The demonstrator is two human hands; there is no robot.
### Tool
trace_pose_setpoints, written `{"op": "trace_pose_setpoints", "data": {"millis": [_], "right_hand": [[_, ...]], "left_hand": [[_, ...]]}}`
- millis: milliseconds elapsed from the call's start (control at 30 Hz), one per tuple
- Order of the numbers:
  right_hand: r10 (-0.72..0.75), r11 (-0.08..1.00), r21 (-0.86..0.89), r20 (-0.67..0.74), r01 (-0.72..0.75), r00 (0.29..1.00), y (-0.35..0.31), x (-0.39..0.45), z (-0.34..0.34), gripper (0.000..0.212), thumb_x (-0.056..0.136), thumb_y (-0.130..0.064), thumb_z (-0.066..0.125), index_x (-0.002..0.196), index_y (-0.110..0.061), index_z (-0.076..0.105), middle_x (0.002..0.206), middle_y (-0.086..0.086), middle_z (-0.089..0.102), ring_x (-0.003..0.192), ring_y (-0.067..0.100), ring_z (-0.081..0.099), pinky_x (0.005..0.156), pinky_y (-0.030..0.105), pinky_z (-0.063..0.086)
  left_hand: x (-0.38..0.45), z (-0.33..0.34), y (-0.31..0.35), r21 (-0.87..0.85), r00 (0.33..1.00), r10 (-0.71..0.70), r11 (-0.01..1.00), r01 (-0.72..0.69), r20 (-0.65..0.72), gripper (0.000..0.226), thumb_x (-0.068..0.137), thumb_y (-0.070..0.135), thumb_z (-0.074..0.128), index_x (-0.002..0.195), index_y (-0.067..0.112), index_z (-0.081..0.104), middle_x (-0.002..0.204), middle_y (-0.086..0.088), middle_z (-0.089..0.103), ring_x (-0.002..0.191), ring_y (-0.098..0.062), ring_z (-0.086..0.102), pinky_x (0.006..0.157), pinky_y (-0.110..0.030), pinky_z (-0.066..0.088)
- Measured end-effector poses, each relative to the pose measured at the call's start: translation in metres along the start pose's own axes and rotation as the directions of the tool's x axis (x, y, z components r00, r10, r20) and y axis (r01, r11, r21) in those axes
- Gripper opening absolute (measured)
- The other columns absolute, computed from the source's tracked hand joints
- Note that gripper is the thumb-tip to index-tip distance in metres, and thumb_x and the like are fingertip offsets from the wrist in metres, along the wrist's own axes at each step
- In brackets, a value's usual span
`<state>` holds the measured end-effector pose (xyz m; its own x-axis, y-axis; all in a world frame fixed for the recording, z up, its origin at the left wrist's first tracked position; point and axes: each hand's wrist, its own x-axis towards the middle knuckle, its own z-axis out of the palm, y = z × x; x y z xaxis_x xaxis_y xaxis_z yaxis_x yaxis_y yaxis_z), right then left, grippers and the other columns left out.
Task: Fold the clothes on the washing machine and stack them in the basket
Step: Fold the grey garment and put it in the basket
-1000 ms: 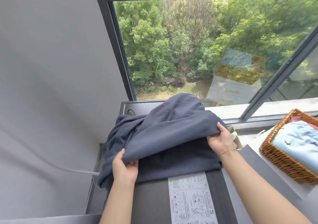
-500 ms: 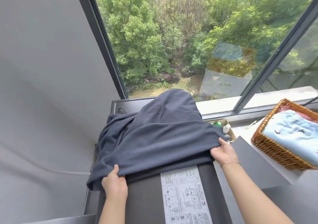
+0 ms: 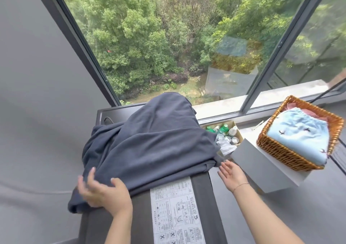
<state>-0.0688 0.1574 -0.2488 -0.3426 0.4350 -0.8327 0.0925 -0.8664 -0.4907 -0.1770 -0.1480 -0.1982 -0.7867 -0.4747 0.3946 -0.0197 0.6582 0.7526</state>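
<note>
1. Dark blue garment [image 3: 149, 146] spread over top of washing machine [image 3: 200, 197], folded double, far end humped toward window [image 3: 168, 43].
2. Left hand [image 3: 102, 191] on near left corner of garment; fingers [image 3: 91, 173] spread and lightly bent, pressing cloth (no clear pinch).
3. Right hand [image 3: 233, 174] just off garment's near right corner, palm up, fingers straight and apart, holding nothing.
4. Wicker basket [image 3: 284, 150] well right on white tabletop [image 3: 262, 170]; folded light blue cloth [image 3: 299, 137] inside, pink piece beneath.
5. Printed label [image 3: 176, 213] on machine lid, near edge of garment touching it.
6. Cardboard box of bottles [image 3: 224, 131] between machine and basket.
</note>
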Motion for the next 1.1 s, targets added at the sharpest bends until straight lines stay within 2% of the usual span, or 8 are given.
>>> {"op": "trace_pose_setpoints", "data": {"millis": [133, 267, 367, 533, 700, 933, 1000, 1100], "right_hand": [[0.041, 0.985, -0.167, 0.020, -0.037, 0.999, 0.006, 0.010, 0.000, 0.007, 0.098, -0.014, 0.049, 0.098, -0.014, 0.056, 0.123, 0.007, 0.049, 0.110, 0.027, 0.048, 0.094, 0.039, 0.040], [0.065, 0.983, -0.175, 0.076, -0.051, 0.995, 0.000, 0.024, -0.001, 0.017, 0.097, -0.017, 0.052, 0.114, -0.016, 0.053, 0.119, 0.000, 0.049, 0.109, 0.028, 0.048, 0.096, 0.042, 0.043], [0.131, 0.972, -0.213, 0.123, -0.103, 0.984, -0.006, 0.034, -0.003, 0.021, 0.097, -0.025, 0.053, 0.118, -0.019, 0.052, 0.104, -0.004, 0.054, 0.095, 0.023, 0.053, 0.092, 0.040, 0.045], [0.019, 0.956, -0.293, 0.160, 0.029, 0.987, -0.023, 0.051, -0.022, 0.004, 0.095, -0.022, 0.058, 0.093, -0.019, 0.056, 0.081, 0.000, 0.051, 0.064, 0.011, 0.040, 0.055, 0.021, 0.034], [-0.513, 0.788, -0.309, 0.147, 0.532, 0.846, -0.076, 0.057, -0.014, 0.016, 0.096, -0.015, 0.057, 0.081, -0.010, 0.053, 0.074, 0.005, 0.052, 0.061, 0.008, 0.047, 0.055, 0.021, 0.042], [-0.084, 0.981, -0.179, -0.081, 0.068, 0.993, -0.022, 0.065, -0.005, 0.027, 0.096, 0.003, 0.044, 0.119, 0.013, 0.052, 0.094, 0.010, 0.051, 0.078, 0.023, 0.060, 0.064, 0.015, 0.053], [0.075, 0.991, -0.102, -0.069, -0.082, 0.995, -0.016, 0.050, -0.005, 0.032, 0.096, 0.000, 0.044, 0.127, 0.007, 0.047, 0.104, 0.014, 0.050, 0.105, 0.035, 0.061, 0.084, 0.031, 0.055], [0.100, 0.994, -0.058, 0.048, -0.098, 0.994, -0.009, 0.004, -0.003, 0.007, 0.095, -0.005, 0.047, 0.097, 0.000, 0.051, 0.076, 0.015, 0.054, 0.069, 0.028, 0.065, 0.049, 0.022, 0.055]], "left_hand": [[-0.040, 0.038, 0.051, -0.131, 0.814, 0.312, 0.950, -0.285, 0.490, 0.041, 0.073, -0.006, 0.065, 0.110, 0.011, 0.064, 0.139, -0.007, 0.046, 0.126, -0.030, 0.043, 0.104, -0.046, 0.035], [-0.085, 0.069, 0.082, -0.112, 0.493, 0.266, 0.941, -0.319, 0.828, 0.058, 0.078, 0.051, 0.041, 0.129, 0.027, 0.053, 0.153, 0.008, 0.028, 0.145, -0.019, 0.021, 0.118, -0.042, 0.012], [-0.102, 0.083, 0.081, 0.034, 0.329, 0.151, 0.869, -0.493, 0.932, 0.086, 0.067, 0.073, 0.017, 0.147, 0.044, 0.021, 0.158, 0.014, -0.014, 0.147, -0.010, -0.015, 0.114, -0.044, -0.016], [-0.102, 0.081, 0.076, 0.072, 0.241, 0.112, 0.765, -0.640, 0.964, 0.096, 0.060, 0.087, 0.024, 0.141, 0.053, -0.015, 0.147, 0.013, -0.042, 0.137, -0.009, -0.037, 0.111, -0.047, -0.021], [-0.105, 0.083, 0.076, 0.098, 0.239, 0.105, 0.703, -0.705, 0.965, 0.085, 0.065, 0.086, 0.012, 0.136, 0.057, -0.024, 0.150, 0.007, -0.041, 0.137, -0.014, -0.039, 0.109, -0.049, -0.022], [-0.106, 0.070, 0.080, 0.046, 0.208, 0.106, 0.787, -0.616, 0.972, 0.070, 0.075, 0.071, 0.023, 0.141, 0.058, 0.000, 0.152, 0.015, -0.028, 0.140, -0.007, -0.028, 0.113, -0.043, -0.018], [-0.107, 0.054, 0.081, -0.021, 0.261, 0.090, 0.966, -0.257, 0.961, 0.057, 0.082, 0.051, 0.050, 0.138, 0.047, 0.041, 0.157, 0.017, 0.005, 0.145, -0.001, -0.001, 0.118, -0.037, -0.006], [-0.106, 0.026, 0.071, -0.139, 0.597, -0.217, 0.859, 0.492, 0.773, 0.023, 0.089, 0.008, 0.064, 0.109, 0.020, 0.066, 0.123, 0.008, 0.062, 0.118, -0.010, 0.055, 0.108, -0.032, 0.037]]}}
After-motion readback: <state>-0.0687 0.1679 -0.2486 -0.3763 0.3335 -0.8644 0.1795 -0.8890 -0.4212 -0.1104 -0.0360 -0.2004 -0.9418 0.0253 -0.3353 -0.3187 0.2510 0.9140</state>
